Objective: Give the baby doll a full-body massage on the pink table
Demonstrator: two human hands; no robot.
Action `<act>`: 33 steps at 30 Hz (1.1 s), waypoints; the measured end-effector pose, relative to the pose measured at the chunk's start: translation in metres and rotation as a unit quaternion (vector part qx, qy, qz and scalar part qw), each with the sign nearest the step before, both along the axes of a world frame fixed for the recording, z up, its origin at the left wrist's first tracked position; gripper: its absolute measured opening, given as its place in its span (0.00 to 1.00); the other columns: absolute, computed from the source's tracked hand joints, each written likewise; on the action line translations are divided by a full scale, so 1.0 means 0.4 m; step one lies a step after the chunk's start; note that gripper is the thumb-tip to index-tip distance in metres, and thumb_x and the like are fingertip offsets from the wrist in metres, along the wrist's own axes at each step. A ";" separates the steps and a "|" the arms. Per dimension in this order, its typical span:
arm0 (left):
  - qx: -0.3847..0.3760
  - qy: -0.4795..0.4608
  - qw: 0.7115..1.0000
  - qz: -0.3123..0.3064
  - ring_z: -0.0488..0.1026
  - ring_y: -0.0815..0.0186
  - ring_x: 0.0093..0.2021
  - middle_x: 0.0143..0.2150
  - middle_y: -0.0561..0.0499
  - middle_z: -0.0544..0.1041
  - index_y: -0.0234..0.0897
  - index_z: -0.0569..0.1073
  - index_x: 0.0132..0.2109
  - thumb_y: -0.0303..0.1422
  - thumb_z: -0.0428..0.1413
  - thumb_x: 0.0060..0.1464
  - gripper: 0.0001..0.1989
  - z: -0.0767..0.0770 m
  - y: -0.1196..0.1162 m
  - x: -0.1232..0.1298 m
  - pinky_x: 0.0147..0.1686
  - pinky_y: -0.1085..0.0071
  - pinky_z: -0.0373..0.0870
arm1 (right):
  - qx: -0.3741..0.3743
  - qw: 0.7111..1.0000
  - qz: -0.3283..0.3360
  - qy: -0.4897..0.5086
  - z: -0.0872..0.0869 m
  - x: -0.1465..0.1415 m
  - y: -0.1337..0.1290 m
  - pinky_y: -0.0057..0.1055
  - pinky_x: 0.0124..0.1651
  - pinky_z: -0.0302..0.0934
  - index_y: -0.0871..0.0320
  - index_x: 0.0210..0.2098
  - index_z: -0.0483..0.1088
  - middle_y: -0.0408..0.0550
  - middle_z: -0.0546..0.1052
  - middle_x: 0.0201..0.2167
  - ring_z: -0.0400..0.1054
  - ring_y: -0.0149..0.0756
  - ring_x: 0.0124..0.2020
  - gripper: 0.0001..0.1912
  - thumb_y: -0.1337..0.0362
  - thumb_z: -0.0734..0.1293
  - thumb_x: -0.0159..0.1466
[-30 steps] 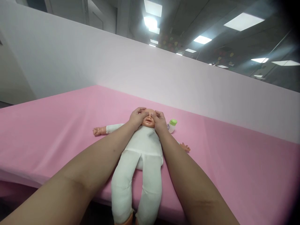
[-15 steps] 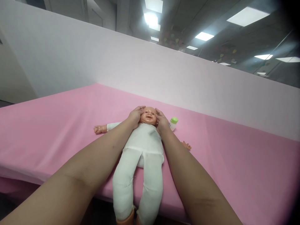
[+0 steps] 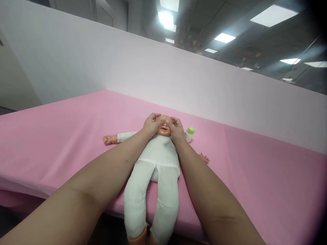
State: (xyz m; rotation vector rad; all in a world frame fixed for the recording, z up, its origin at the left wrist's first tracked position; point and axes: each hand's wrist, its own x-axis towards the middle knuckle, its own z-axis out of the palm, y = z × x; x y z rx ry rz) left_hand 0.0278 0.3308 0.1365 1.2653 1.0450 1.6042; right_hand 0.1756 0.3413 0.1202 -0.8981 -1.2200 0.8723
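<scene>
A baby doll (image 3: 158,149) with a white cloth body lies on its back on the pink sheet (image 3: 76,119), its legs toward me. My left hand (image 3: 152,124) is at the left side of its head and my right hand (image 3: 176,128) at the right side. Both thumbs rest on the doll's face over its eyes, while the other fingers curve round the head. The doll's mouth shows between and below the thumbs. Its arms stretch out to both sides, partly hidden behind my forearms.
Just right of my right hand is a small clear bottle with a green cap (image 3: 190,130). A pale wall panel (image 3: 178,75) rises behind the pink surface, whose near edge is under the doll's legs.
Both thumbs have moved inward from the sides of the doll's head onto its eyes. The doll and the bottle lie as before; the view has shifted slightly.
</scene>
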 end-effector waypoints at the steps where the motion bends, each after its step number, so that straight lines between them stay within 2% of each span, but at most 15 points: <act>1: -0.003 -0.006 1.000 0.002 0.77 0.56 0.48 0.50 0.44 0.77 0.38 0.76 0.51 0.37 0.66 0.47 0.23 0.000 0.004 0.001 0.49 0.61 0.73 | -0.004 1.000 -0.003 0.001 -0.001 -0.001 0.003 0.44 0.59 0.67 0.52 0.51 0.72 0.47 0.77 0.51 0.71 0.43 0.54 0.27 0.51 0.76 0.54; 4: -0.029 -0.034 0.999 0.002 0.77 0.58 0.47 0.46 0.46 0.79 0.38 0.77 0.49 0.35 0.63 0.49 0.19 -0.001 0.018 0.004 0.50 0.62 0.73 | -0.026 0.999 0.005 0.030 -0.003 -0.007 0.006 0.42 0.58 0.68 0.53 0.51 0.73 0.48 0.78 0.50 0.73 0.42 0.52 0.25 0.51 0.74 0.57; 7: -0.071 -0.069 0.995 -0.025 0.78 0.59 0.45 0.44 0.46 0.80 0.38 0.77 0.49 0.32 0.60 0.51 0.17 -0.001 0.031 0.003 0.48 0.63 0.75 | -0.062 0.995 0.023 0.080 -0.002 -0.009 0.006 0.40 0.56 0.70 0.53 0.52 0.73 0.47 0.79 0.51 0.74 0.41 0.51 0.23 0.54 0.72 0.59; 9: -0.086 -0.081 0.992 -0.049 0.79 0.58 0.44 0.45 0.44 0.81 0.37 0.76 0.51 0.32 0.58 0.53 0.18 0.002 0.034 -0.002 0.47 0.62 0.76 | -0.088 0.991 0.033 0.095 0.001 -0.005 0.004 0.40 0.55 0.71 0.52 0.54 0.73 0.47 0.78 0.53 0.74 0.41 0.52 0.22 0.57 0.70 0.60; 12: -0.104 -0.072 0.988 -0.087 0.79 0.56 0.47 0.52 0.41 0.81 0.37 0.75 0.57 0.34 0.59 0.56 0.22 0.013 0.022 -0.025 0.49 0.61 0.76 | -0.108 0.991 0.052 0.067 0.006 0.010 -0.003 0.42 0.57 0.71 0.51 0.59 0.72 0.47 0.76 0.60 0.73 0.43 0.55 0.25 0.59 0.68 0.61; 15: -0.117 -0.028 0.979 -0.166 0.78 0.53 0.55 0.62 0.39 0.76 0.39 0.68 0.68 0.39 0.64 0.55 0.35 0.031 -0.008 -0.064 0.52 0.61 0.76 | -0.097 0.993 0.074 0.008 0.015 0.030 -0.016 0.44 0.62 0.68 0.51 0.65 0.68 0.47 0.70 0.66 0.70 0.44 0.61 0.30 0.55 0.68 0.64; 17: -0.117 0.020 0.964 -0.240 0.75 0.51 0.60 0.68 0.40 0.70 0.44 0.57 0.75 0.41 0.70 0.49 0.51 0.039 -0.026 -0.093 0.55 0.62 0.75 | -0.080 0.991 0.094 -0.049 0.022 0.044 -0.027 0.45 0.65 0.64 0.50 0.69 0.63 0.47 0.66 0.69 0.66 0.46 0.65 0.36 0.49 0.69 0.64; 19: -0.116 0.071 0.951 -0.276 0.72 0.50 0.63 0.72 0.40 0.65 0.47 0.46 0.77 0.41 0.73 0.44 0.62 0.040 -0.035 -0.115 0.56 0.61 0.74 | -0.064 0.984 0.106 -0.127 0.030 0.057 -0.040 0.44 0.68 0.60 0.49 0.73 0.56 0.46 0.62 0.72 0.61 0.47 0.69 0.46 0.44 0.73 0.61; 21: -0.108 0.119 0.952 -0.262 0.72 0.49 0.63 0.72 0.41 0.65 0.48 0.44 0.78 0.44 0.74 0.43 0.64 0.035 -0.033 -0.126 0.55 0.60 0.74 | -0.064 0.972 0.098 -0.203 0.040 0.064 -0.052 0.43 0.70 0.58 0.49 0.75 0.49 0.47 0.60 0.73 0.58 0.49 0.71 0.57 0.42 0.77 0.56; 22: -0.096 0.148 0.955 -0.240 0.73 0.50 0.63 0.71 0.41 0.67 0.47 0.48 0.77 0.47 0.72 0.44 0.61 0.032 -0.028 -0.128 0.55 0.60 0.74 | -0.070 0.966 0.085 -0.233 0.044 0.065 -0.056 0.43 0.70 0.57 0.50 0.76 0.46 0.49 0.60 0.73 0.59 0.50 0.71 0.61 0.41 0.78 0.55; 24: -0.057 0.225 0.956 -0.177 0.75 0.51 0.59 0.65 0.43 0.74 0.45 0.63 0.72 0.51 0.68 0.49 0.47 0.027 -0.017 -0.122 0.54 0.61 0.74 | -0.089 0.956 0.040 -0.277 0.050 0.061 -0.060 0.44 0.69 0.58 0.53 0.77 0.43 0.54 0.63 0.71 0.61 0.52 0.69 0.64 0.38 0.76 0.54; 26: -0.011 0.320 0.943 -0.090 0.77 0.52 0.54 0.57 0.45 0.80 0.42 0.75 0.62 0.53 0.63 0.54 0.33 0.025 -0.008 -0.110 0.52 0.62 0.73 | -0.094 0.946 -0.017 -0.311 0.056 0.052 -0.059 0.45 0.67 0.60 0.54 0.76 0.50 0.56 0.67 0.68 0.65 0.52 0.66 0.59 0.35 0.74 0.55; 29: 0.021 0.432 0.902 0.019 0.78 0.52 0.48 0.49 0.46 0.83 0.40 0.79 0.52 0.55 0.55 0.60 0.26 0.030 -0.005 -0.088 0.47 0.62 0.72 | -0.075 0.927 -0.077 -0.361 0.063 0.036 -0.054 0.45 0.60 0.65 0.49 0.66 0.68 0.52 0.77 0.58 0.73 0.50 0.57 0.43 0.33 0.68 0.59; 31: 0.023 0.470 0.881 0.042 0.78 0.52 0.46 0.47 0.45 0.83 0.40 0.78 0.50 0.55 0.51 0.62 0.26 0.033 -0.008 -0.079 0.44 0.62 0.71 | -0.064 0.916 -0.096 -0.383 0.066 0.029 -0.054 0.44 0.55 0.67 0.47 0.60 0.73 0.50 0.81 0.51 0.75 0.50 0.52 0.36 0.33 0.66 0.61; 33: 0.020 0.488 0.871 0.040 0.78 0.52 0.46 0.47 0.44 0.83 0.40 0.77 0.49 0.56 0.49 0.63 0.26 0.034 -0.009 -0.077 0.42 0.62 0.71 | -0.059 0.913 -0.104 -0.391 0.065 0.027 -0.054 0.44 0.53 0.67 0.47 0.58 0.74 0.50 0.82 0.49 0.76 0.49 0.50 0.35 0.33 0.66 0.62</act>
